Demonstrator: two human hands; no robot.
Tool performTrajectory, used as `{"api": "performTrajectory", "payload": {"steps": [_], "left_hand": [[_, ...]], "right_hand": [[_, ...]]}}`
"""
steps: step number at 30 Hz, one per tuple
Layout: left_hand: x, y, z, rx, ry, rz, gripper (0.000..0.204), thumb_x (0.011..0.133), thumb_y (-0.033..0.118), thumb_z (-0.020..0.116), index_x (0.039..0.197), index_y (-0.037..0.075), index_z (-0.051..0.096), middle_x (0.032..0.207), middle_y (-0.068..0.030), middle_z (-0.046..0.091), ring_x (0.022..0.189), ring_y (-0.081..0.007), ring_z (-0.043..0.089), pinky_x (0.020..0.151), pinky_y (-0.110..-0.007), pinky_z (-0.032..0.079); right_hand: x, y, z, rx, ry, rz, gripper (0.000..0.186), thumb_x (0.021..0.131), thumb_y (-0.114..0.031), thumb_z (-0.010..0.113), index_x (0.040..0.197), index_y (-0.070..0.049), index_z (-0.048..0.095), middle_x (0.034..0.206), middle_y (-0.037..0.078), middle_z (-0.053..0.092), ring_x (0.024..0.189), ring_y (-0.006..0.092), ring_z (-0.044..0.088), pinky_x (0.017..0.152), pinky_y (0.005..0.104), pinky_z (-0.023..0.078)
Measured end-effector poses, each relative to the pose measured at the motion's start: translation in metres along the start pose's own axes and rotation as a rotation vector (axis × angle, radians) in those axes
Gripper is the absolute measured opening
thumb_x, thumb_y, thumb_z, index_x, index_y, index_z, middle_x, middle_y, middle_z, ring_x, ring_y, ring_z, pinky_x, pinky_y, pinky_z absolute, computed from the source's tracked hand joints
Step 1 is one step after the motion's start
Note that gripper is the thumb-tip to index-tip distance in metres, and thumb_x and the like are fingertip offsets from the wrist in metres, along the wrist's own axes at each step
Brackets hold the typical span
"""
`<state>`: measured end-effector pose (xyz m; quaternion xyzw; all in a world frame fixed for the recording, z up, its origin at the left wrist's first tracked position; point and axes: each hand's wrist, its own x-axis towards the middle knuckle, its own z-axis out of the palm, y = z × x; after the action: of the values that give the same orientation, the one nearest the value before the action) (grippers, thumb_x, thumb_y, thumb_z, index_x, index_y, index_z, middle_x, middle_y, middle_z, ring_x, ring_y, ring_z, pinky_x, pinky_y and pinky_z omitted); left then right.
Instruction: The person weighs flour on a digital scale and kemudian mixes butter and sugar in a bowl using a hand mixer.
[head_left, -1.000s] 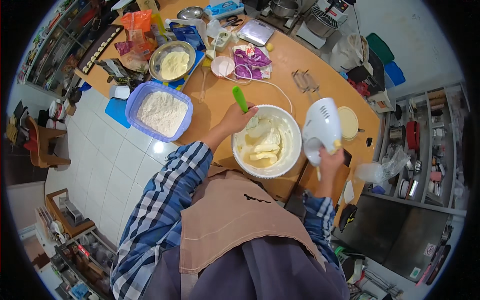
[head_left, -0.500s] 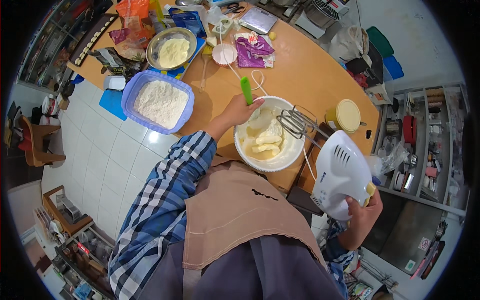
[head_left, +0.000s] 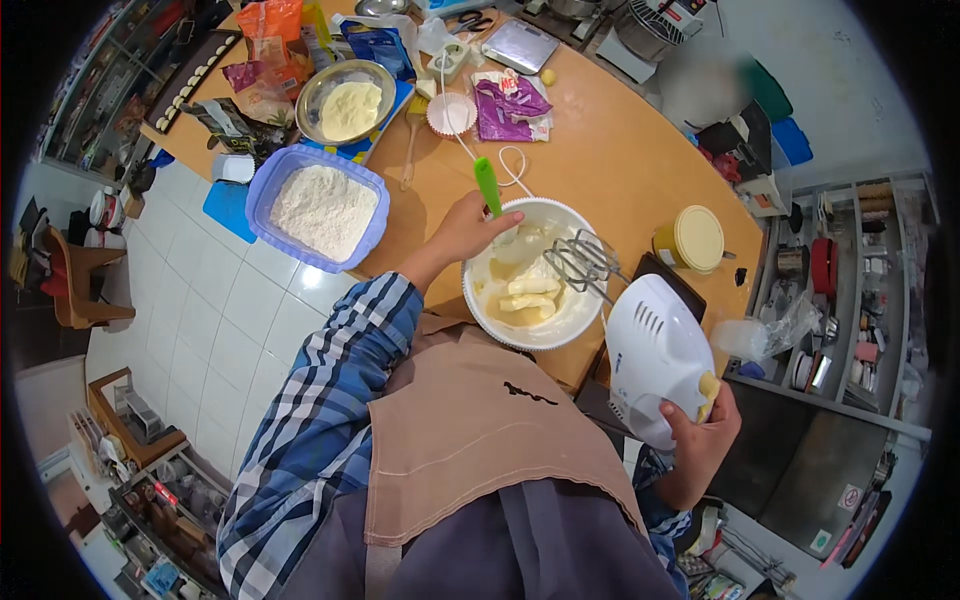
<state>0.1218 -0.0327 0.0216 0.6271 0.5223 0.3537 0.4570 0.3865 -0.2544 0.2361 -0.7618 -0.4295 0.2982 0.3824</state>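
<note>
My left hand (head_left: 466,232) grips the left rim of a white mixing bowl (head_left: 582,328) near the table's front edge. Beside its fingers rises the green handle (head_left: 487,186) of a spatula leaning in the bowl; whether the fingers also touch it is unclear. Pale yellow, butter-like lumps (head_left: 532,292) lie in the bowl. In my right hand (head_left: 702,440) is a white electric hand mixer (head_left: 655,350), held tilted. Its two wire beaters (head_left: 583,262) hang over the bowl's right side, apart from the lumps.
To the left, a lavender tub (head_left: 262,215) holds white flour. Behind it stands a metal bowl (head_left: 305,105) of pale powder. A brush (head_left: 412,125), paper cups (head_left: 452,113), a purple packet (head_left: 508,105) and a scale (head_left: 520,44) lie farther back. A yellow-lidded tub (head_left: 698,238) stands right.
The mixer has moved left, bringing its beaters farther over the bowl. My left hand stays on the rim, and the bowl has shifted slightly.
</note>
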Motion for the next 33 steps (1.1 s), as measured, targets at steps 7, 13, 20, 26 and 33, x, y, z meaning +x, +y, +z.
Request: {"api": "performTrajectory", "payload": {"steps": [7,13,20,26,33], "left_hand": [[0.001,0.009,-0.006,0.065,-0.128,-0.113,0.052,0.089,0.04,0.062,0.115,-0.005,0.059,0.1,-0.0204,0.065,0.092,-0.0267,0.064,0.079,-0.037,0.05],[0.01,0.004,0.008,-0.012,0.003,0.033,0.045,0.089,0.043,0.06,0.096,-0.001,0.066,0.086,-0.0198,0.065,0.081,-0.0328,0.063,0.072,-0.041,0.048],[0.02,0.013,0.004,0.024,-0.156,0.019,0.045,0.095,0.039,0.05,0.107,-0.001,0.066,0.102,-0.0203,0.067,0.095,-0.0307,0.064,0.084,-0.037,0.049],[0.019,0.015,0.006,-0.006,-0.164,-0.007,0.046,0.097,0.041,0.049,0.108,-0.001,0.066,0.102,-0.0205,0.067,0.096,-0.0317,0.064,0.084,-0.037,0.049],[0.018,0.015,0.004,0.011,-0.165,-0.009,0.046,0.097,0.04,0.049,0.108,-0.002,0.066,0.101,-0.0207,0.067,0.094,-0.0317,0.065,0.082,-0.037,0.05]], "right_hand": [[0.011,-0.007,0.021,-0.052,-0.151,-0.124,0.062,0.061,-0.006,0.086,0.113,0.003,0.055,0.101,0.01,0.064,0.093,0.0159,0.06,0.084,0.0303,0.048],[0.017,-0.012,0.047,-0.131,-0.218,-0.143,0.07,0.067,-0.012,0.083,0.126,0.005,0.049,0.111,0.017,0.063,0.103,0.0226,0.06,0.09,0.033,0.047],[0.033,-0.001,0.075,-0.122,-0.287,-0.135,0.073,0.071,-0.015,0.079,0.132,0.006,0.046,0.114,0.022,0.063,0.102,0.0231,0.063,0.088,0.0331,0.048],[0.041,0.005,0.091,-0.134,-0.289,-0.15,0.072,0.072,-0.018,0.079,0.131,0.006,0.047,0.107,0.023,0.066,0.096,0.0223,0.065,0.083,0.0321,0.05],[0.036,-0.008,0.093,-0.17,-0.29,-0.104,0.066,0.077,-0.019,0.075,0.131,0.007,0.048,0.109,0.023,0.065,0.097,0.0216,0.064,0.083,0.0315,0.05]]}}
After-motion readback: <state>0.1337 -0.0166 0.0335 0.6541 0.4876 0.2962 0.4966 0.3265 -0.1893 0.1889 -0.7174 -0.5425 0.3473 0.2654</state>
